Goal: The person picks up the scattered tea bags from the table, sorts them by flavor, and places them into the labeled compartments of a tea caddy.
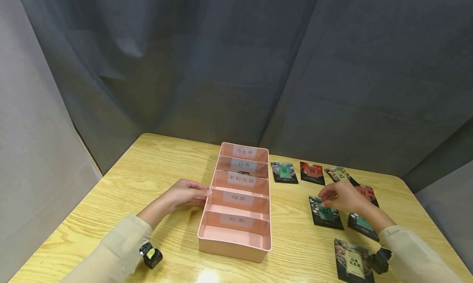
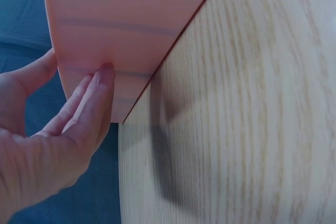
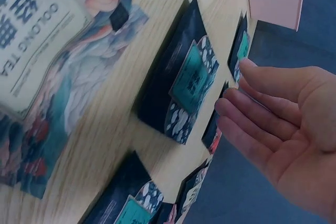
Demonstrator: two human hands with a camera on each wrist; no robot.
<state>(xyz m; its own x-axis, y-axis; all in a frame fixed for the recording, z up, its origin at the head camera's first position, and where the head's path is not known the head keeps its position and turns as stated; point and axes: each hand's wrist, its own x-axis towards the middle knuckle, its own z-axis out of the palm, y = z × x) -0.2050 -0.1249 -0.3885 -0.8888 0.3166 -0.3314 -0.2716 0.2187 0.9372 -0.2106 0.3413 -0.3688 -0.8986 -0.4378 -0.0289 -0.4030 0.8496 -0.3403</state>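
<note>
Behind your work hangs a dark grey-blue curtain (image 1: 221, 69), the backdrop to a pale wood-grain table (image 1: 170, 164). On the table, just left of its middle, stands your pink organiser (image 1: 232, 253), a long open box of five compartments running away from you, each with a white label in Chinese characters on its far wall. Your cream sleeves (image 1: 118, 246) enter from both lower corners. Your left hand (image 1: 186, 192) pinches the organiser's left wall, thumb at the rim and nearly straight fingers laid together against the outside. Your right hand (image 1: 341, 196) is relaxed, fingers loosely bent and thumb just beside their tips, above a dark packet with a teal card (image 1: 326, 214); the packet lies flat on the table, right of the organiser. Nearest you on that side is an oolong tea packet (image 1: 354, 263); a second teal-card packet (image 1: 363, 226) lies partly behind your right forearm. Four more packets lie farther back: a green-card one (image 1: 284, 172) near the organiser, a red-card one (image 1: 312, 173), a pale-card one (image 1: 340, 175) and another red one (image 1: 369, 194). Smallest are your black wrist cameras (image 1: 151, 255)
</note>
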